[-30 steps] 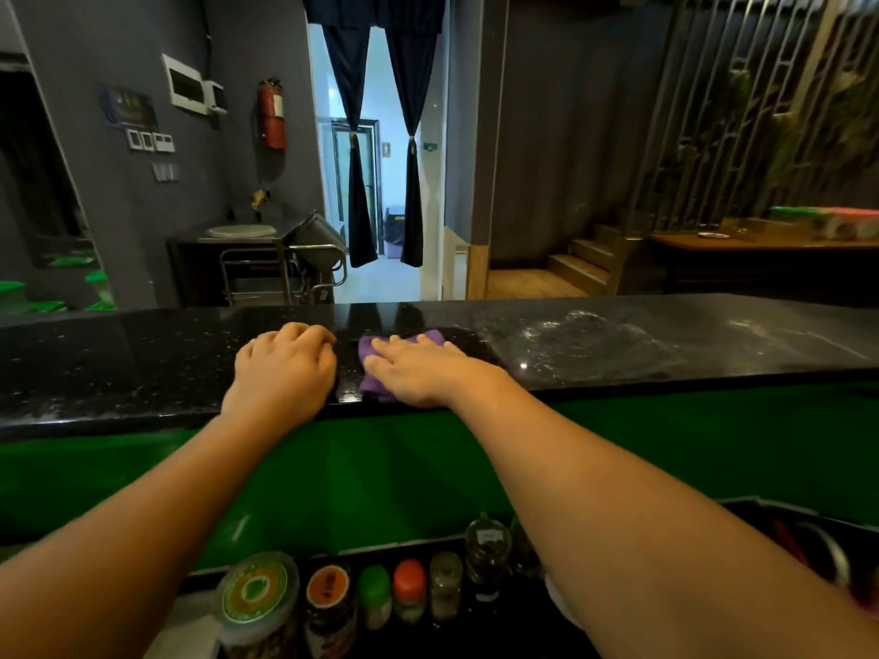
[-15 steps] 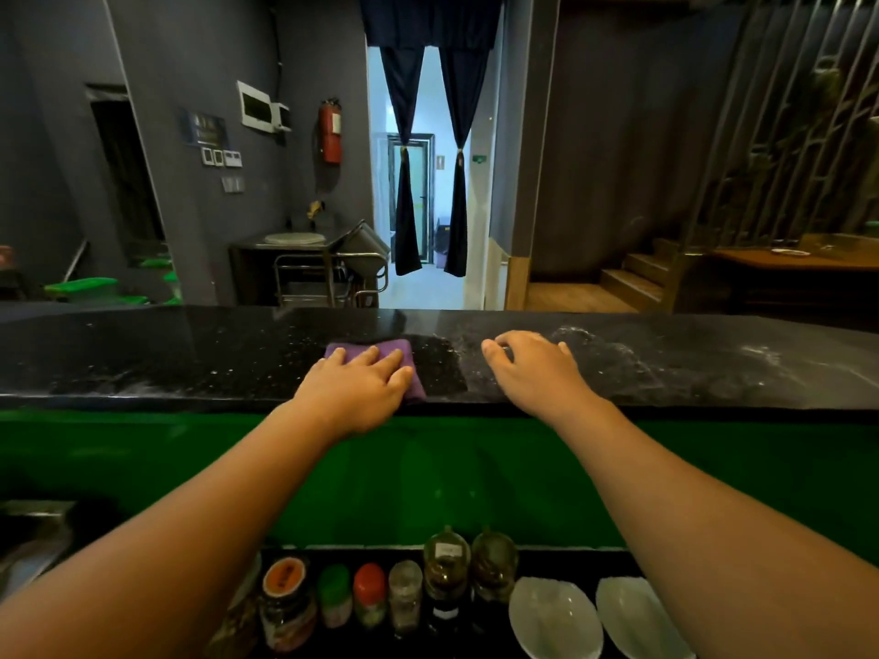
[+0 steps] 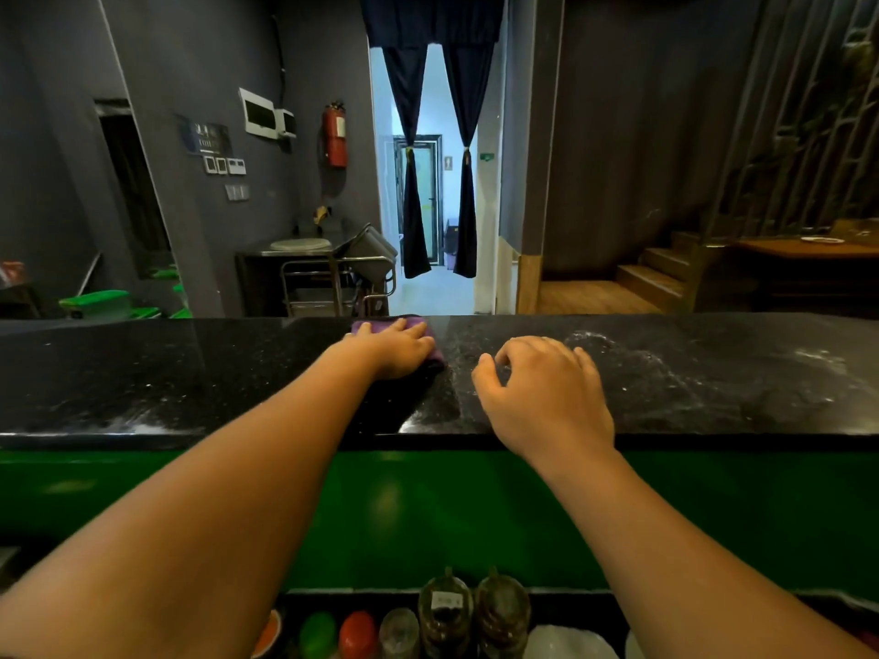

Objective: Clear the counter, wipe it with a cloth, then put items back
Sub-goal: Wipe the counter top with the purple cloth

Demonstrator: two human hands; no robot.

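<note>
The purple cloth [image 3: 378, 326] lay at the counter's [image 3: 190, 373] far edge, pressed flat under your left hand [image 3: 397, 351]. Your right hand [image 3: 547, 397] rested nearby, relaxed and empty. Pushing farther could have sent the cloth over.

Straight beyond the fingers [image 3: 413, 332] of the left hand [image 3: 395, 350], a doorway [image 3: 435, 287] opens onto a bright, pale passage, framed by two dark curtains [image 3: 413, 206] tied at the middle. Left of those fingers, dark grey walls [image 3: 190, 64] carry a red fire extinguisher [image 3: 335, 135], white boxes [image 3: 259, 111] and switches [image 3: 227, 165], above a metal trolley [image 3: 328, 278]; farther left sit green-lidded bins [image 3: 95, 301]. Beyond and right of the fingers [image 3: 540, 347] of the right hand [image 3: 547, 397], wooden steps [image 3: 651, 273] rise towards a wooden table [image 3: 789, 252], with slanting metal bars [image 3: 785, 111] above.
</note>
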